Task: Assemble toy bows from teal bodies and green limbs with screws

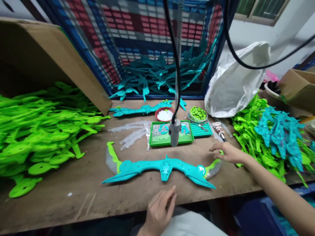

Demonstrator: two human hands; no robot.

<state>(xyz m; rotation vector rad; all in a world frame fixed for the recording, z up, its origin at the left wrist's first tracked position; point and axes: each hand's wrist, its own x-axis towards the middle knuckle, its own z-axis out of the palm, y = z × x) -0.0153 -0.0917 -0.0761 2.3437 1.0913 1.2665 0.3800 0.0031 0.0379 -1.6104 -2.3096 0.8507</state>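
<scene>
A turquoise toy bow [152, 165] lies on the workbench, with a bird-like head at its middle and wing shapes to each side. Its two curved ends are lime green with translucent grey pieces; a white round mark shows near the right one. My right hand [227, 152] hovers over or touches the right green tip [216, 162]; contact is unclear. Its fingers are stretched out to the left, and I see nothing in them. By the bench's front edge, my left hand [161, 208] is loosely bent in front of the bow's middle, thumb and forefinger apart, holding nothing visible.
Lime green parts pile up at left [49, 131] and right [256, 141]. Behind the bow sit a green tray [172, 141], a bowl of green bits [198, 113], a red bowl [164, 114] and clear strips [134, 132]. A grey tool [174, 132] hangs from a cable.
</scene>
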